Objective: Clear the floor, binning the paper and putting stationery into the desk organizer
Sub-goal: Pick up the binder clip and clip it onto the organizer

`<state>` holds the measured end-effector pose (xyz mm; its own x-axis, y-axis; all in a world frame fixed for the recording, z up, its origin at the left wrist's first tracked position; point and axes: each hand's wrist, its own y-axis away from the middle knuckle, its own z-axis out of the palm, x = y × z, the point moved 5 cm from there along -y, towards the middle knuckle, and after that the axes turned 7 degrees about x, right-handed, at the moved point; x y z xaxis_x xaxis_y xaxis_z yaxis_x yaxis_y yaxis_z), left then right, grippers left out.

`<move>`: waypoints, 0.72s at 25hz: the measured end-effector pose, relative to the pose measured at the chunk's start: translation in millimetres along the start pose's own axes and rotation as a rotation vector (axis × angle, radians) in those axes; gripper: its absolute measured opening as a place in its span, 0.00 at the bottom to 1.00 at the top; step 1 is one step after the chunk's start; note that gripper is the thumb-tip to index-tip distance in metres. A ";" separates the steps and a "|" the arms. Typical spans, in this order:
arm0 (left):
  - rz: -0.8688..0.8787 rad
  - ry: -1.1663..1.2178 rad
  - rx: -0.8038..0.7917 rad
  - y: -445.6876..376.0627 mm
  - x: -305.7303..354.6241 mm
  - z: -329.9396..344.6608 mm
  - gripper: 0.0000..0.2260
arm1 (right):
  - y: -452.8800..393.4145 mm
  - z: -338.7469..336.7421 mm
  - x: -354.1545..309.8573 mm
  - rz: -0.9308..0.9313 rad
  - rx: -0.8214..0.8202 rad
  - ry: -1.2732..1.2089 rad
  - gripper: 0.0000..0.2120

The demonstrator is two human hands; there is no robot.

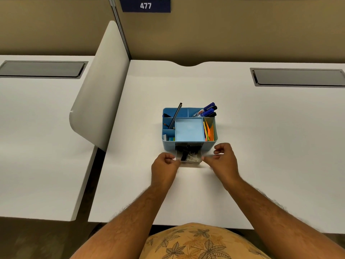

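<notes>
Desk organizer, a blue plastic caddy, stands near the middle of the white desk. Its small clear drawer is pulled out of the near face toward the person, and black binder clips with silver wire handles lie inside it. The left hand is at the drawer's left front corner, fingers curled in with thumb and forefinger pinched at that edge; whether they grip the drawer or only touch it cannot be told. The right hand is at the drawer's right front corner, its fingers loosely bent and partly spread, the fingertips blurred, with nothing clearly held. In the organizer's far right compartment lean blue and black markers. In its far left compartment a dark pencil stands tilted. Its centre holds a pale blue notepad, and the narrow right compartment holds orange and green sticky notes. An eraser sits in the near left compartment. Left of the organizer rises a white divider panel.
</notes>
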<state>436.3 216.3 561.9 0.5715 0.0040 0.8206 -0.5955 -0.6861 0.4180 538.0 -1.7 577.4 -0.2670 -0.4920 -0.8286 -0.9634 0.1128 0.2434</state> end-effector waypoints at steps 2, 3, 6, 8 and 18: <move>0.234 -0.202 0.087 0.2 9.6 -4.7 0.30 | -3.2 -4.7 -2.6 -0.052 0.089 0.059 0.38; 0.287 -0.257 0.118 -0.3 13.7 -6.6 0.40 | -3.9 -5.4 -3.1 -0.074 0.114 0.080 0.43; 0.296 -0.349 0.090 -7.5 18.4 -6.4 0.57 | -5.3 0.6 0.9 -0.121 0.057 0.085 0.58; 0.318 -0.371 0.035 -14.3 18.2 -3.1 0.61 | -8.3 6.6 3.8 -0.135 -0.049 0.091 0.64; 0.292 -0.315 0.137 -31.9 26.3 -4.7 0.37 | -17.5 16.9 -1.6 -0.182 0.011 0.094 0.39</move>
<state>467.6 241.7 572.0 0.5474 -0.4114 0.7288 -0.6890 -0.7158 0.1134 554.8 11.7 565.9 -0.0854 -0.5835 -0.8076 -0.9958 0.0242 0.0878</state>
